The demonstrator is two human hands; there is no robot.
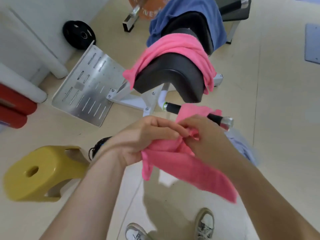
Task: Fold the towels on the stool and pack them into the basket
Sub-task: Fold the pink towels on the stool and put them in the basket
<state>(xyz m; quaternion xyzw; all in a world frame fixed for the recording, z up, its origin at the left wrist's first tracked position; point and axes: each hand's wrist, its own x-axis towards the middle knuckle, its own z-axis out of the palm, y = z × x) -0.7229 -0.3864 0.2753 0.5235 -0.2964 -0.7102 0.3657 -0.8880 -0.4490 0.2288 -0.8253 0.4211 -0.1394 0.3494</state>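
Pink towel [181, 170] hung crumpled: left hand [143, 135] gripped its bunched edge, right hand [206, 139] pinched a fold. A second pink towel [173, 44] draped the padded black seat [169, 78].

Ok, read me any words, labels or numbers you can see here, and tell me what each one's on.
"VE": white letters on the orange panel at the top. The word is partly covered by the blue towel, so only a fragment reads.
Black weight plate: any markings are too small to read.
Left sneaker: a dark mark, too blurred to read.
No other text is visible.
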